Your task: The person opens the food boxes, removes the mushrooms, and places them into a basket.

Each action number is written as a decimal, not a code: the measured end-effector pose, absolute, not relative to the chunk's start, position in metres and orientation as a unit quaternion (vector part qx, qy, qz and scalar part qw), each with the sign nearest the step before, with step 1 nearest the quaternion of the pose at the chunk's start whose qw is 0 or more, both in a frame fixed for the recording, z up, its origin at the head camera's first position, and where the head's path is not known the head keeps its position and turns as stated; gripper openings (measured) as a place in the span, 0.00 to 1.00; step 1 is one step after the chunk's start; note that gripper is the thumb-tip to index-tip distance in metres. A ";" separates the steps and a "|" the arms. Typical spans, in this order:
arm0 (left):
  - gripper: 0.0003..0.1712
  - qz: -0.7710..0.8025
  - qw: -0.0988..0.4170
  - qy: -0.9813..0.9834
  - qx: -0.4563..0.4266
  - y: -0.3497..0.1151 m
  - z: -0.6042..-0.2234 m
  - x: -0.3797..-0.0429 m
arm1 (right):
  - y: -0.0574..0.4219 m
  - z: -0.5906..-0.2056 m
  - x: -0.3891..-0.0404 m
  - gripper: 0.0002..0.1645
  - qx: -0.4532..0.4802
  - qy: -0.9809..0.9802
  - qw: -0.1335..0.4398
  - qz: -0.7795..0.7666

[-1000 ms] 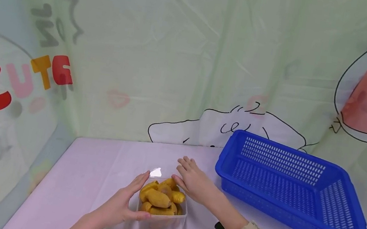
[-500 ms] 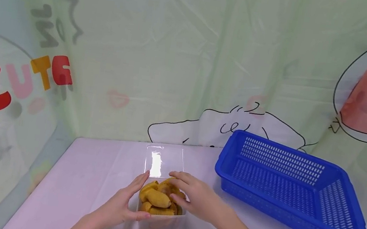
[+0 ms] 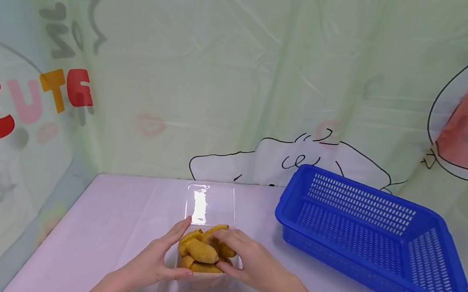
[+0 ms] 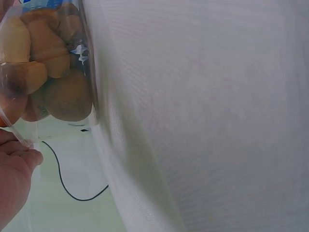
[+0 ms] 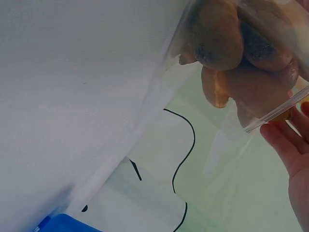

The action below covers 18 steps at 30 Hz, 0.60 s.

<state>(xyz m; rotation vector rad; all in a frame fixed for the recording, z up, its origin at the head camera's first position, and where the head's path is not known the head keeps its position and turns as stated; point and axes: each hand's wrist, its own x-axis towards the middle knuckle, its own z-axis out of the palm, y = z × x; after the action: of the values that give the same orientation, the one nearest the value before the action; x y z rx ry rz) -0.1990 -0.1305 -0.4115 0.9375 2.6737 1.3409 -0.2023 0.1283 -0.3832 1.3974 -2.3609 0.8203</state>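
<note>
A clear plastic box point(image 3: 206, 282) with its lid point(image 3: 212, 205) folded back stands on the table, full of small, plump yellow bananas point(image 3: 201, 251). My left hand point(image 3: 155, 257) holds the box from the left, thumb at the near edge and fingers along the far left corner. From the right, my right hand point(image 3: 251, 263) reaches over the rim, fingers and thumb curled round a banana point(image 3: 219, 227) on top of the pile. In the left wrist view, bananas point(image 4: 48, 43) show through the box wall. In the right wrist view, the fingers point(image 5: 285, 145) bend over the rim above darker-tipped bananas point(image 5: 217, 38).
A big blue perforated plastic basket point(image 3: 359, 243) stands to the right of the box, with nothing in it. Pale cloth covers the table point(image 3: 130, 211). A printed light-green curtain point(image 3: 180, 83) hangs behind it.
The right hand has left the lid, which now lies back flat, and moved down onto the bananas, its fingers closing round one. The left hand has stayed on the box.
</note>
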 end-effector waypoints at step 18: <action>0.58 0.425 -0.003 0.853 0.303 -0.131 -0.412 -0.199 | 0.121 -0.385 -0.201 0.29 0.539 -0.775 0.207 0.258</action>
<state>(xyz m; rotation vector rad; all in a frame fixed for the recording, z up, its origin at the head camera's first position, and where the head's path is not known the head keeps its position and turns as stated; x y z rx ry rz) -0.1985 -0.1306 -0.4121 0.9537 2.6843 1.3389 -0.2006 0.1209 -0.3855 1.5013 -2.1578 0.7181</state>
